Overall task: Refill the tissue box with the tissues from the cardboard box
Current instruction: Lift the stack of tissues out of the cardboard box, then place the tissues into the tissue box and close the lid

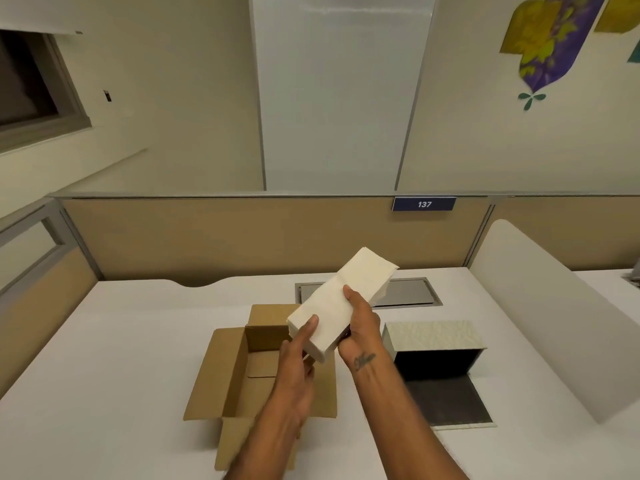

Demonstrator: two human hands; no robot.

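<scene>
Both hands hold a white stack of tissues [341,299] up in the air above the desk, tilted from lower left to upper right. My left hand [298,355] grips its near end from below. My right hand [363,327] holds its right side, thumb on top. Below them stands the open brown cardboard box [235,372], flaps spread, its visible inside bare. To the right lies the tissue box [436,344], pale textured outside, dark inside, with its lid [450,403] folded open flat on the desk.
All this rests on a white desk [121,341] with a grey metal cable hatch [405,292] behind the stack. A tan partition [242,233] with a blue "137" plate closes the back. A white curved divider [554,327] stands on the right.
</scene>
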